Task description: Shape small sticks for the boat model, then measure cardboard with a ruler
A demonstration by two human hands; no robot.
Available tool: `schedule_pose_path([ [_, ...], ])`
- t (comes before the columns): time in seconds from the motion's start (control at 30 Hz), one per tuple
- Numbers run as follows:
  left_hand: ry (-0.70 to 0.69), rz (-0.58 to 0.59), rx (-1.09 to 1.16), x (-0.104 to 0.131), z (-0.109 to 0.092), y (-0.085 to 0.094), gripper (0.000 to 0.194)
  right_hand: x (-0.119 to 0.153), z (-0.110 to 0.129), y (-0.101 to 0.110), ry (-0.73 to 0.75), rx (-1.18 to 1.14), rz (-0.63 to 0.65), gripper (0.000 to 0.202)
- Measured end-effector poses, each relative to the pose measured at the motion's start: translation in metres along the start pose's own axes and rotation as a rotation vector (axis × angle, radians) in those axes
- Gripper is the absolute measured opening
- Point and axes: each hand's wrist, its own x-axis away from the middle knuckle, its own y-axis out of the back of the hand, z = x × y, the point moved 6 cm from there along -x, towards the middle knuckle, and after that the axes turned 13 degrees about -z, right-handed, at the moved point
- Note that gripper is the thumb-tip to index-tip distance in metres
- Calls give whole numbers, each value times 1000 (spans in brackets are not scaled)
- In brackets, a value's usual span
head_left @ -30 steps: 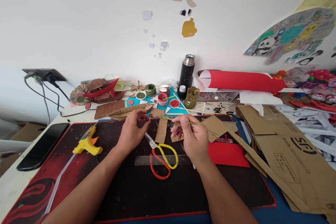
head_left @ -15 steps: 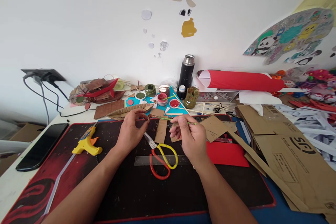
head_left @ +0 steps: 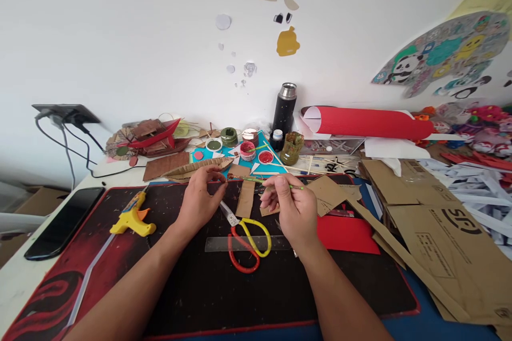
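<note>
My right hand (head_left: pixel 294 208) is closed on a thin green paintbrush (head_left: pixel 252 178), whose tip points left toward my left hand. My left hand (head_left: pixel 202 197) is curled with fingertips close together near the brush tip; what it pinches, if anything, is too small to make out. Scissors (head_left: pixel 248 240) with one red and one yellow handle lie between my forearms, over a clear ruler (head_left: pixel 216 244). A strip of cardboard (head_left: pixel 245 198) lies behind the scissors. Beyond my left hand is a corrugated cardboard piece (head_left: pixel 180 173).
A yellow glue gun (head_left: pixel 134 221) and a black phone (head_left: pixel 64 224) lie at the left. Paint jars (head_left: pixel 247 151) and a black flask (head_left: pixel 285 106) stand at the back. Red paper (head_left: pixel 348 234) and cardboard sheets (head_left: pixel 440 245) are at the right.
My right hand has moved slightly to the right with the paintbrush, drawing its tip a little away from my left hand. The left hand has hardly moved.
</note>
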Motion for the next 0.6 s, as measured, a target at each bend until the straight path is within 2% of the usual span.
schedule_pose_path([
  [0.13, -7, -7, -1, 0, 0, 0, 34, 2, -1, -3, -3, 7, 42, 45],
  [0.33, 3, -3, -16, -1, -2, 2, 31, 0, 0, 0, -12, 11, -20, 48],
  [0.5, 25, -2, 5, 0, -1, 1, 33, 2, 0, -4, 3, 27, 35, 49],
  [0.6, 29, -5, 15, 0, -1, 1, 33, 1, -1, -3, -5, 35, 23, 48],
])
